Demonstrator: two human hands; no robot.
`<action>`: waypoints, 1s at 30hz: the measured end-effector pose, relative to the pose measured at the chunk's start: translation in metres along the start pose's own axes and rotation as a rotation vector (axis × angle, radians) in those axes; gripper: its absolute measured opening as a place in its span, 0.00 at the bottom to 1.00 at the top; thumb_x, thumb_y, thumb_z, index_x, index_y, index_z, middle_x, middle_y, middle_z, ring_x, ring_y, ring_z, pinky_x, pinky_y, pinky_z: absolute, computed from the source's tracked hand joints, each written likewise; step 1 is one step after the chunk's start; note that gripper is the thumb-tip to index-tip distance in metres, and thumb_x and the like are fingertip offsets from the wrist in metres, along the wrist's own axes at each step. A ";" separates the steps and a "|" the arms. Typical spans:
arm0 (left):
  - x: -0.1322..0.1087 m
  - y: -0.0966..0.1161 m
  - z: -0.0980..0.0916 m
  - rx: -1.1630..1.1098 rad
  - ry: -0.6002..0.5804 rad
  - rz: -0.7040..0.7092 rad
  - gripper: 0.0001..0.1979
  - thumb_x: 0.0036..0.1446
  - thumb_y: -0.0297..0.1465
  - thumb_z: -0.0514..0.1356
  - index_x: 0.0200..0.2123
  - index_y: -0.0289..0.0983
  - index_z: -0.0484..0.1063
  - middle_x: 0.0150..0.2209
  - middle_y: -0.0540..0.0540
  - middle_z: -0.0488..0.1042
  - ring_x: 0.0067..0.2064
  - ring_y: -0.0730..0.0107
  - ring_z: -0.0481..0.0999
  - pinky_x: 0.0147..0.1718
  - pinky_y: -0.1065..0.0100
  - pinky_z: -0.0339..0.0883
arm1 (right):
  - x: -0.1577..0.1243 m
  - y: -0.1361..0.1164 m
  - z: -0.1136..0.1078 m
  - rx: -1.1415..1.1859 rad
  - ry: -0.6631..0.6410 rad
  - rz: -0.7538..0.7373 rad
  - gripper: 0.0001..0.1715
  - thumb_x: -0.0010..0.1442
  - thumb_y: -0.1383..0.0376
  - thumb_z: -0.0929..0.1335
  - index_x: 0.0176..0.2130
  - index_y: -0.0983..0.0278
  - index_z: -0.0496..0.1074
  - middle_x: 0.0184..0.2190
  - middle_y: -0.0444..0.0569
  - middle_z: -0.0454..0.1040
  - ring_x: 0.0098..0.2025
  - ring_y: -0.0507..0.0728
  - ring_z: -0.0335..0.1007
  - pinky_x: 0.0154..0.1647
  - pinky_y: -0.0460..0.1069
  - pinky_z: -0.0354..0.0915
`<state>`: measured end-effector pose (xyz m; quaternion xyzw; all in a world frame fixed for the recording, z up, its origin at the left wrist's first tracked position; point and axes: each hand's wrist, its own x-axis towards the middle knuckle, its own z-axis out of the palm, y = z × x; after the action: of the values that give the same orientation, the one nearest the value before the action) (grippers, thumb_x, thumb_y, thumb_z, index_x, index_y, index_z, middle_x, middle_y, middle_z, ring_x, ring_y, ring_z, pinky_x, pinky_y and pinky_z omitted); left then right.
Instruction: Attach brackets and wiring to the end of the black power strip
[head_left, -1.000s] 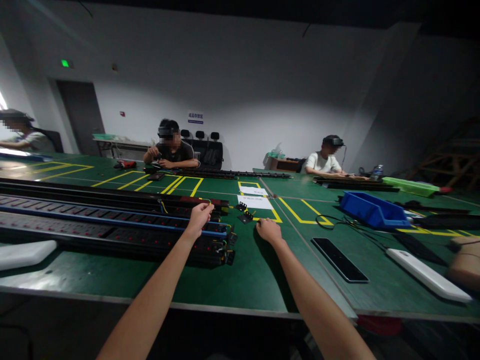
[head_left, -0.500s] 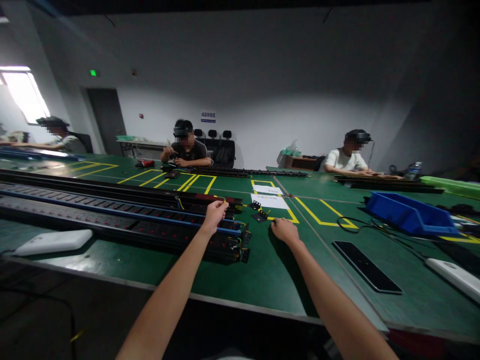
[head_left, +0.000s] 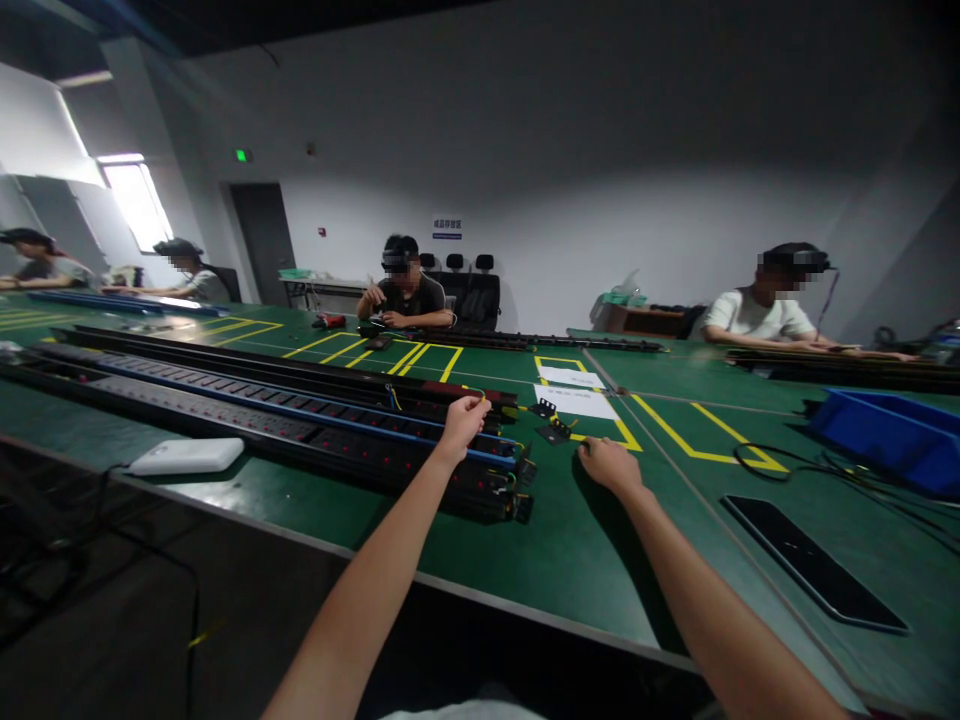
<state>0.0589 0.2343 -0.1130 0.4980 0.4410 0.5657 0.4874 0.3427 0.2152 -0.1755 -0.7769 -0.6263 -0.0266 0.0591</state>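
Long black strips with blue edging [head_left: 300, 400] lie side by side across the table, left of centre. Above their right end, my left hand [head_left: 463, 425] pinches a thin yellow-green wire [head_left: 480, 396] between thumb and fingers. My right hand [head_left: 609, 464] rests on the green table top [head_left: 555, 560], to the right of the strips, its fingers curled; whether anything is in it is hidden. Between the hands lie small black brackets [head_left: 555, 431]. Behind them are white paper sheets [head_left: 576, 402] within yellow tape.
A black phone [head_left: 814, 560] and a blue bin [head_left: 889, 435] with dark cables [head_left: 787, 455] lie to the right. A white power bank [head_left: 187, 456] sits near the front edge at left. Several people work across the table.
The view has swung left, so the scene sits further right in the picture. Both hands keep nearly the same place and pose on the table.
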 end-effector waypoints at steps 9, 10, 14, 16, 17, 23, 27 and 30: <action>0.000 -0.001 0.001 0.016 -0.013 0.006 0.14 0.47 0.38 0.70 0.28 0.34 0.73 0.22 0.53 0.67 0.22 0.79 0.64 0.21 0.74 0.57 | -0.004 -0.002 -0.004 0.001 -0.004 -0.001 0.27 0.70 0.57 0.57 0.56 0.64 0.74 0.53 0.63 0.73 0.57 0.68 0.69 0.53 0.58 0.64; 0.001 -0.001 0.001 0.021 -0.016 0.011 0.13 0.46 0.37 0.70 0.28 0.34 0.73 0.22 0.52 0.68 0.22 0.78 0.64 0.21 0.74 0.57 | -0.004 -0.003 -0.005 0.004 -0.005 0.000 0.27 0.70 0.57 0.57 0.56 0.64 0.74 0.53 0.63 0.73 0.57 0.67 0.69 0.53 0.58 0.63; 0.001 -0.003 0.001 0.052 -0.024 0.042 0.13 0.47 0.37 0.69 0.31 0.33 0.75 0.24 0.50 0.71 0.23 0.78 0.65 0.22 0.74 0.58 | -0.005 -0.005 -0.007 0.008 0.014 0.011 0.26 0.70 0.57 0.57 0.57 0.64 0.73 0.54 0.62 0.73 0.57 0.66 0.69 0.55 0.58 0.62; 0.000 -0.003 0.000 0.079 -0.036 0.057 0.14 0.48 0.38 0.69 0.31 0.33 0.77 0.24 0.50 0.72 0.23 0.78 0.65 0.22 0.74 0.58 | -0.006 -0.006 -0.009 0.005 0.014 0.008 0.26 0.70 0.58 0.57 0.55 0.64 0.74 0.53 0.63 0.73 0.57 0.66 0.69 0.54 0.57 0.63; 0.000 -0.003 0.000 0.095 -0.045 0.062 0.14 0.48 0.38 0.69 0.31 0.33 0.78 0.24 0.50 0.72 0.23 0.78 0.66 0.22 0.74 0.58 | -0.007 -0.006 -0.009 0.005 0.014 0.007 0.25 0.70 0.58 0.57 0.54 0.65 0.75 0.53 0.63 0.74 0.56 0.66 0.70 0.54 0.57 0.63; 0.001 -0.001 -0.002 0.200 -0.069 0.065 0.14 0.54 0.38 0.65 0.36 0.33 0.80 0.28 0.47 0.76 0.24 0.78 0.68 0.23 0.74 0.59 | -0.009 -0.006 -0.012 0.003 0.038 -0.004 0.25 0.70 0.58 0.57 0.53 0.66 0.75 0.52 0.63 0.74 0.56 0.67 0.70 0.54 0.57 0.64; 0.002 -0.001 -0.002 0.273 -0.080 0.067 0.13 0.59 0.35 0.61 0.40 0.32 0.80 0.34 0.42 0.80 0.25 0.77 0.70 0.24 0.74 0.63 | -0.009 -0.007 -0.013 0.009 0.030 0.007 0.25 0.69 0.58 0.58 0.54 0.66 0.75 0.53 0.63 0.74 0.56 0.68 0.70 0.54 0.58 0.64; 0.002 -0.002 -0.001 0.339 -0.087 0.086 0.13 0.60 0.33 0.59 0.44 0.32 0.79 0.38 0.40 0.82 0.28 0.75 0.74 0.27 0.74 0.67 | -0.009 -0.008 -0.013 0.014 0.027 0.011 0.26 0.69 0.58 0.57 0.54 0.65 0.75 0.54 0.64 0.73 0.57 0.68 0.69 0.54 0.58 0.64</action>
<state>0.0579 0.2369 -0.1143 0.6155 0.4869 0.4813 0.3904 0.3336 0.2064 -0.1631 -0.7796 -0.6212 -0.0323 0.0734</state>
